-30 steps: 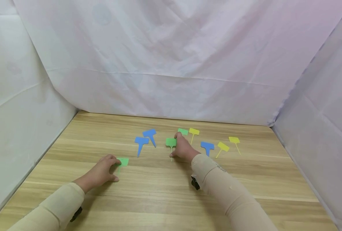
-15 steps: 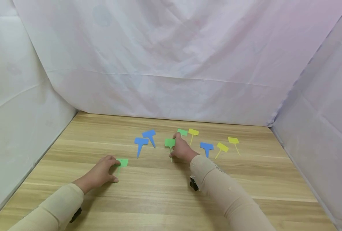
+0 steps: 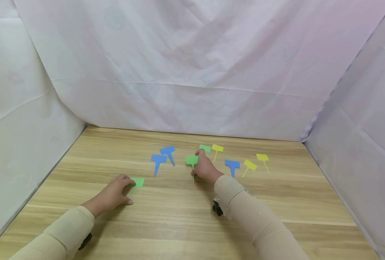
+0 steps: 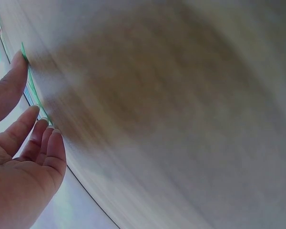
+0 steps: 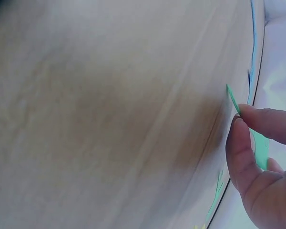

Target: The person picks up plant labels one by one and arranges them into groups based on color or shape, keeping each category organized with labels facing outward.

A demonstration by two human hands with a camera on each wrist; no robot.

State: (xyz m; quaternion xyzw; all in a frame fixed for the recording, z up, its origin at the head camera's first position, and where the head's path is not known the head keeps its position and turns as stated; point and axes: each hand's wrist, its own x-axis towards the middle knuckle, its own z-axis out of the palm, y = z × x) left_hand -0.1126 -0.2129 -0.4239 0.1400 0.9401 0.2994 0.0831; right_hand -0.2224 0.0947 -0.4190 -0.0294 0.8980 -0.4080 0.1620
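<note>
Green, blue and yellow T-shaped plant labels lie on the wooden table. My left hand [image 3: 116, 193] touches a pale green plant label [image 3: 138, 182] at the left, its fingertips on the head and the thumb by the stem's lower end. In the left wrist view, thumb and fingers stand well apart along this label [image 4: 32, 85]. Near the middle, my right hand [image 3: 206, 167] holds another green plant label [image 3: 191, 160], fingers at the head's right edge. The right wrist view shows the stem [image 5: 233, 99] pinched between thumb and finger, with the head [image 5: 261, 148] partly hidden.
Two blue labels [image 3: 158, 159] lie left of the right hand. Beyond it are a green label [image 3: 205, 148] and a yellow label [image 3: 217, 148]. To its right lie a blue label [image 3: 232, 164] and two yellow ones [image 3: 250, 165]. White cloth [image 3: 192, 72] encloses the table's back and sides.
The right thumb shifts very slightly at the green label's stem, and that label moves a touch. The left hand stays in place.
</note>
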